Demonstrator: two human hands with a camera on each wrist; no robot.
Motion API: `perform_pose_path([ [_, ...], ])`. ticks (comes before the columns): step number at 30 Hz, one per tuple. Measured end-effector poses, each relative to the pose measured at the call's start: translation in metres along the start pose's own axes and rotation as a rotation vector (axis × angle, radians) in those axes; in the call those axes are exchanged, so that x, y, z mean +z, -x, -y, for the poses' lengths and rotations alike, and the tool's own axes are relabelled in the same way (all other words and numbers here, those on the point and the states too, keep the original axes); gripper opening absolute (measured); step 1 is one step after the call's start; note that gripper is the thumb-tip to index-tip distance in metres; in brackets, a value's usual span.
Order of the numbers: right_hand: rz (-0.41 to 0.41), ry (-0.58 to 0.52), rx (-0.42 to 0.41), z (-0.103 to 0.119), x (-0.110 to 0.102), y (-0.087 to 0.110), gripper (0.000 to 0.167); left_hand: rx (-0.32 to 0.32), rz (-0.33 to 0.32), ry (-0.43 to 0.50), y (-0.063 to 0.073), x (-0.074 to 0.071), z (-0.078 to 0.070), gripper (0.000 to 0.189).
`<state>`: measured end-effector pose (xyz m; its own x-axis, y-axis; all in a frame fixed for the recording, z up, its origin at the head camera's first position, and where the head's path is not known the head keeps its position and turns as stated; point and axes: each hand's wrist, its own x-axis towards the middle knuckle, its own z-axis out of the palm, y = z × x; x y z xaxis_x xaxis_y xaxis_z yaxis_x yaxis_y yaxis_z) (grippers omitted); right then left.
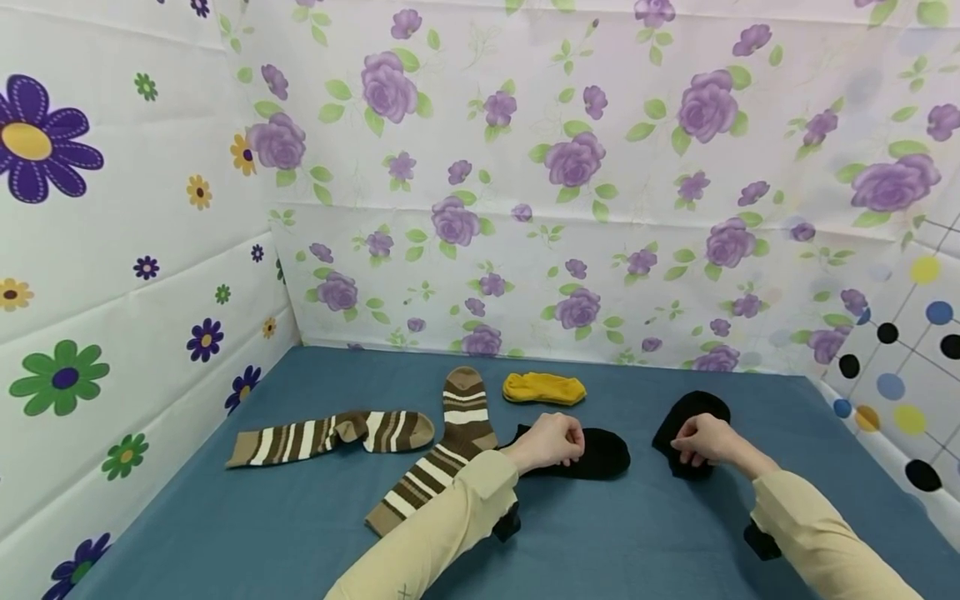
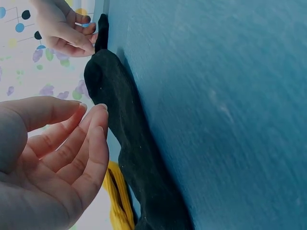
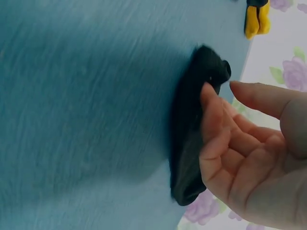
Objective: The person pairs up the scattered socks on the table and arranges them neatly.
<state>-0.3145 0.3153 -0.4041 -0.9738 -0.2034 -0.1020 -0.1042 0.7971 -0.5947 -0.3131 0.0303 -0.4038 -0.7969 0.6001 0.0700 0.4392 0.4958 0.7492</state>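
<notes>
While the left hand (image 1: 550,441), fingers loosely bent and holding nothing, hangs over the long, flat black sock (image 1: 606,454) on the table (image 1: 615,542), the right hand (image 1: 708,437), thumb parted from fingers, appears to touch the bent second sock (image 1: 693,403). A light edge pinch, smoothing the soft, matte fabric without stretching, is judged sound.
</notes>
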Motion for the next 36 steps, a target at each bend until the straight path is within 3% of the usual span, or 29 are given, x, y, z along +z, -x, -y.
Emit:
perform_pose_path([
  [6, 0.062, -0.026, -0.011, 0.005, 0.001, 0.002, 0.014, 0.001, 0.015, -0.012, -0.002, 0.002, -0.005, 0.012],
  [15, 0.005, -0.004, 0.004, 0.004, -0.011, 0.004, 0.014, 0.066, 0.079, -0.036, -0.010, 0.015, -0.016, 0.011],
  [23, -0.067, 0.049, 0.008, -0.016, -0.015, 0.003, 0.013, 0.154, 0.118, -0.293, -0.022, 0.035, -0.032, 0.008],
  [31, -0.064, 0.015, -0.001, -0.017, -0.013, 0.004, 0.014, 0.181, 0.177, -0.366, -0.029, 0.051, -0.053, 0.012],
  [36, -0.050, -0.011, 0.002, -0.013, -0.011, 0.005, 0.014, 0.190, 0.174, -0.478, -0.030, 0.060, -0.061, 0.018],
])
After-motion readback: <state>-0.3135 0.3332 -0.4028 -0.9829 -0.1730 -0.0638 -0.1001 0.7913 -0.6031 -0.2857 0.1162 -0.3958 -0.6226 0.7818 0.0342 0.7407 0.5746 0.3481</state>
